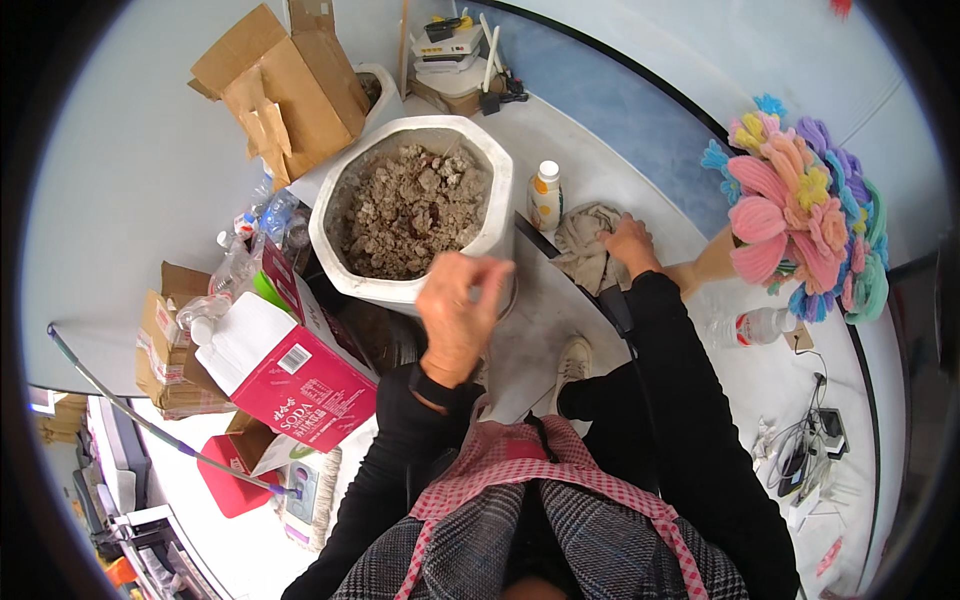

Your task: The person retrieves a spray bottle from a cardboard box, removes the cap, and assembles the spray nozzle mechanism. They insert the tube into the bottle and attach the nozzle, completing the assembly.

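- Left hand [460, 308] is right at the near edge of the big octagonal planter [497, 165], fingers curled in pretty tight. Can't tell if anything's pinched in there, or if it's actually touching the rim.
- The dry, lumpy soil [410, 215] in that pot is just past the left hand, up and to its left.
- Right hand [630, 246] is over on a crumpled greyish cloth [580, 248], fingers on its right side. Can't say whether it's gripping the fabric or just resting on it.
- Small bottle with a white cap [546, 200] stands just beyond the cloth, to the right hand's left.
- Bunch of fuzzy, colourful flowers [790, 205] is off to the right of the right hand, not touching it.
- Clear plastic bottle [755, 327] lies on its side, further right and closer to the body than that hand.
- Pink carton [310, 385] is left of the left hand and lower, with a torn cardboard box [290, 100] well beyond it.
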The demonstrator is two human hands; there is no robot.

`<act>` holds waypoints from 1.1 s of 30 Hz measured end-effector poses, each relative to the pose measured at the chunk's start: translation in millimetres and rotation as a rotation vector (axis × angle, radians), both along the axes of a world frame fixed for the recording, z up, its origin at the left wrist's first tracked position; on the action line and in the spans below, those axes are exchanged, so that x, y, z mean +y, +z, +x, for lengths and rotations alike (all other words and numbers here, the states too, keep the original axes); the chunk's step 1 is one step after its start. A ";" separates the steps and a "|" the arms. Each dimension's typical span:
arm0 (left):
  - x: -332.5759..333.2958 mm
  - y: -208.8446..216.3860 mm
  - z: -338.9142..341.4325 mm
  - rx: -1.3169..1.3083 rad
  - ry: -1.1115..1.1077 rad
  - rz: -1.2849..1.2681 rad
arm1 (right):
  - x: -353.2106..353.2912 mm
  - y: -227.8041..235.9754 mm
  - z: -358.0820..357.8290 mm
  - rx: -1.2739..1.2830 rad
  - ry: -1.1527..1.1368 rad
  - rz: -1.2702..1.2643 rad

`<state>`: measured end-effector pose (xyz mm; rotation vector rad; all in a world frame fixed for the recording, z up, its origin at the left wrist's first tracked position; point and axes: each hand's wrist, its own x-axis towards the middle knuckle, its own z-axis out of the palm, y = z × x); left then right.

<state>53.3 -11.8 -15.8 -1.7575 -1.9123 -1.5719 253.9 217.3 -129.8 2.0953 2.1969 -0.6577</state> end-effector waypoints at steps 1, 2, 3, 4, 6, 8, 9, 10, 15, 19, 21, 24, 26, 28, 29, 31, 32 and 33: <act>-4.2 -12.7 5.3 0.003 -0.033 -0.016 | -3.7 -3.6 -3.6 -0.008 -0.018 0.011; -6.2 -18.1 10.6 0.006 -0.068 -0.036 | -5.9 -9.7 -5.0 -0.016 -0.039 0.018; -4.7 -22.4 15.8 -0.050 -0.140 -0.027 | -5.5 -14.1 -5.0 -0.017 -0.035 0.055; -3.4 -25.4 19.8 -0.105 -0.212 -0.016 | -1.2 -15.8 -2.3 -0.018 -0.030 0.042; -0.1 -23.4 21.6 -0.042 -0.305 -0.075 | 5.1 -10.8 -1.8 -0.020 -0.011 0.013; 1.3 -31.1 25.3 -0.039 -0.369 -0.099 | -1.4 1.1 -2.5 -0.066 -0.002 0.041; 0.3 -33.5 25.7 -0.016 -0.375 -0.115 | -8.7 15.5 -5.4 -0.088 0.013 0.058; -1.0 -34.5 26.8 -0.013 -0.364 -0.117 | -17.2 30.9 -5.7 -0.057 0.050 0.086; -9.3 -19.0 26.5 -0.031 -0.229 0.084 | -96.5 102.0 20.2 0.412 0.147 0.347; -19.9 -7.0 5.0 -0.042 -0.007 0.294 | -161.1 139.2 1.2 0.961 0.056 0.416; -24.1 3.9 -11.8 -0.086 0.146 0.371 | -170.2 150.2 -22.3 0.794 0.150 0.540; -23.6 4.0 -29.5 -0.210 0.275 0.355 | -164.6 138.5 -72.0 0.656 0.449 0.785; -20.0 1.6 -32.8 -0.237 0.277 0.344 | -177.2 116.8 -118.9 0.524 0.453 0.759; -21.6 1.5 -35.8 -0.267 0.272 0.325 | -168.4 102.4 -127.9 0.560 0.423 0.795; -20.7 -1.8 -38.3 -0.282 0.256 0.337 | -161.6 95.9 -133.9 0.581 0.411 0.814; -20.6 -0.7 -42.2 -0.290 0.252 0.317 | -139.1 93.0 -128.4 0.676 0.365 0.702; -21.4 -0.7 -43.0 -0.296 0.246 0.301 | -127.1 93.4 -122.9 0.719 0.334 0.641; -23.0 1.9 -45.6 -0.297 0.246 0.276 | -118.6 96.0 -121.5 0.754 0.309 0.590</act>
